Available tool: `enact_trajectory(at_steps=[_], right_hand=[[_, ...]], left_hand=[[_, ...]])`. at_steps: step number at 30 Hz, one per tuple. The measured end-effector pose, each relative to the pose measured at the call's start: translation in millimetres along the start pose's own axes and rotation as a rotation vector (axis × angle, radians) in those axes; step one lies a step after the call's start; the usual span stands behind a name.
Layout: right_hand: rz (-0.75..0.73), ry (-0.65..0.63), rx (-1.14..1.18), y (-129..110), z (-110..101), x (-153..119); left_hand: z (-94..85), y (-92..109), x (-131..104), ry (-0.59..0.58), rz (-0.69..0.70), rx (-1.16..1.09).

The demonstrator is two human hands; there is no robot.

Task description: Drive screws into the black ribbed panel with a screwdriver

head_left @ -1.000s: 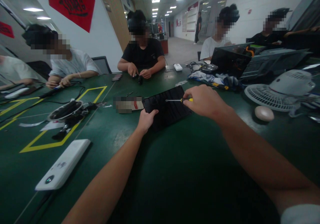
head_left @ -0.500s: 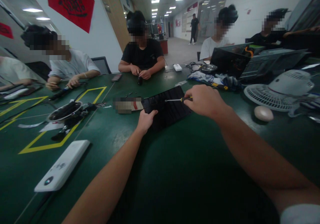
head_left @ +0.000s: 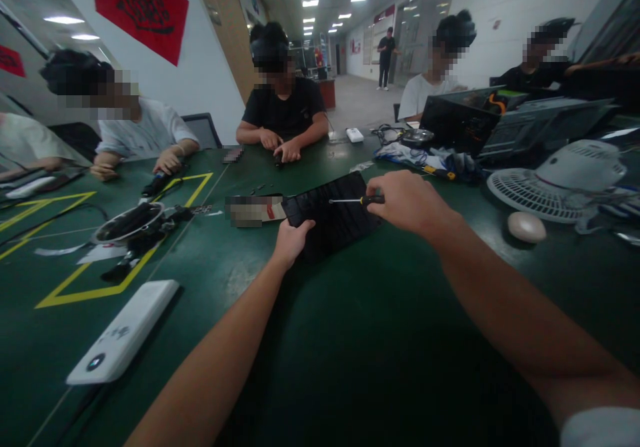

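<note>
My left hand grips the near left corner of a flat black panel with ridges, thumb on top. The panel is held tilted over the green table. In my right hand is a screwdriver with a black and yellow handle and a thin metal shaft. The shaft lies across the panel's face, its tip near the middle; whether the tip sits in a screw is too small to tell. Just left of the panel lies a small beige and red box, partly blurred out.
A white power bank lies at the front left, near a metal bowl of dark parts. On the right are a white fan, a pale rounded object and a black computer case. Several people sit around the table.
My hands, the panel and the screwdriver's tip stay nearly in place, while the fingers of my right hand shift slightly on the handle. Across the table, co-workers' hands have moved a little.
</note>
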State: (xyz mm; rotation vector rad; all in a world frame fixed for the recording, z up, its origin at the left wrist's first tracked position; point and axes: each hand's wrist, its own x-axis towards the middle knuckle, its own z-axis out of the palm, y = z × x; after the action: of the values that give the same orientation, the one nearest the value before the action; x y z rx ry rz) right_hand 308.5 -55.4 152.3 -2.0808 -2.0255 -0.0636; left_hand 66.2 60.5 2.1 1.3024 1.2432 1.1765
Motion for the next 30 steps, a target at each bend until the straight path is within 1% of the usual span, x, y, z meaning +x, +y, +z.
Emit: enact_trajectory(at_steps=[2,9,17,21,26,30], right_hand=[[-0.001,-0.004,0.0,1,0,1],[0.037,-0.086,-0.021,1,2,3],[-0.031,-0.055,-0.018,11,7,4],[-0.016,-0.038,-0.022,9,4,5],[0.012,-0.072,-0.036,5,-2,5],[0.013,-0.105,-0.029,5,-1,5]], left_hand=[[0.0,1,-1,-0.003,0.004,0.001],[-0.4,0,1,-0.004,0.019,0.009],[0.8,1,0,0.01,0.003,0.007],[-0.2,1,0,0.004,0.003,0.01],[-0.9,1,0,0.0,-0.007,0.013],[-0.8,4,-2,0.007,-0.008,0.016]])
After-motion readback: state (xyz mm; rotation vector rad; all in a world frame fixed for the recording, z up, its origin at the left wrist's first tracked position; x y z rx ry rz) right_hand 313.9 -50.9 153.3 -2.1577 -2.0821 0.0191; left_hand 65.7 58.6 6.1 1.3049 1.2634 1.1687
